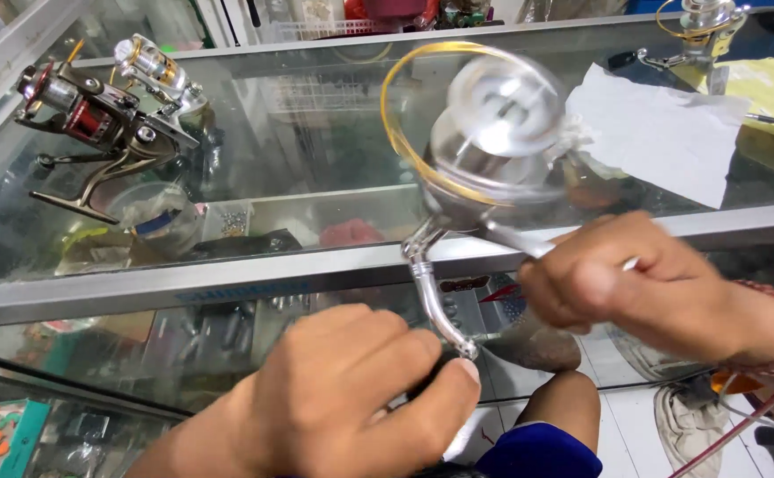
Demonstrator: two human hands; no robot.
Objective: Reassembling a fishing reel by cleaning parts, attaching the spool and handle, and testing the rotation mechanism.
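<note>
Reel check: silver spinning fishing reel with gold bail wire (493, 133) is held over the counter edge, blurred from motion. Right hand (643, 288) fisted around its stem; left hand (351, 398) closed on the curved chrome crank handle (435, 301). Best done with stem steady, smooth even turns. Underneath: glass display counter with aluminium frame (227, 283), red-and-silver reel (95, 115) far left, white paper sheet (661, 133) right.

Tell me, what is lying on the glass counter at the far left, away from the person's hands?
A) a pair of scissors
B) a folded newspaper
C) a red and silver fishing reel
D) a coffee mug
C: a red and silver fishing reel rests on the glass counter at the far left, well apart from the left hand and the right hand, which hold a blurred silver reel.
</note>
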